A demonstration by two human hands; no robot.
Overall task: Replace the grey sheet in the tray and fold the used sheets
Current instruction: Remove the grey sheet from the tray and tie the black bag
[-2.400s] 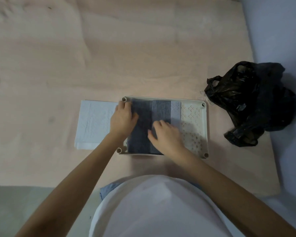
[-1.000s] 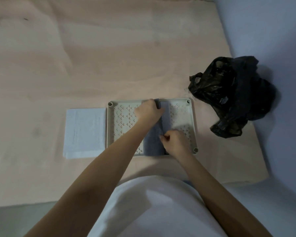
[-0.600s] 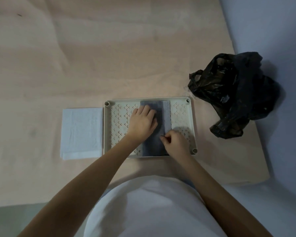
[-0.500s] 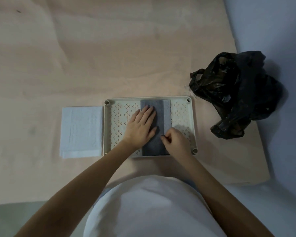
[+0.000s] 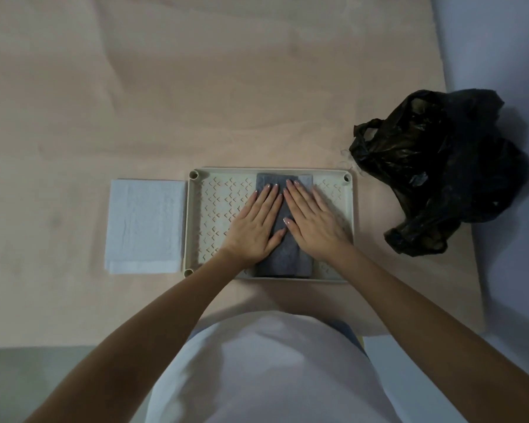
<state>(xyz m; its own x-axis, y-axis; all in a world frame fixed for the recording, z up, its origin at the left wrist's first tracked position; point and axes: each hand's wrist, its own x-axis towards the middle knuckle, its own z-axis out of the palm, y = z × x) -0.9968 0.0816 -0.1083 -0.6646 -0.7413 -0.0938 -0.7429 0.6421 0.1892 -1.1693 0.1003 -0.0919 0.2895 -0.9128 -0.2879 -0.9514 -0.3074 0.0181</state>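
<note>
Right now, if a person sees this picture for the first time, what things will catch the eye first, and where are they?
First, the two flat hands, left hand and right hand, pressing side by side on a folded grey sheet in the middle of the pale tray. Next, the crumpled black plastic bag to the right of the tray. A folded white sheet lies just left of the tray.

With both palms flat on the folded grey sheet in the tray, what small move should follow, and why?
Probably lift the folded grey sheet out of the tray. It already lies as a narrow strip under the flat left hand and right hand, and a white sheet waits beside the tray.
</note>
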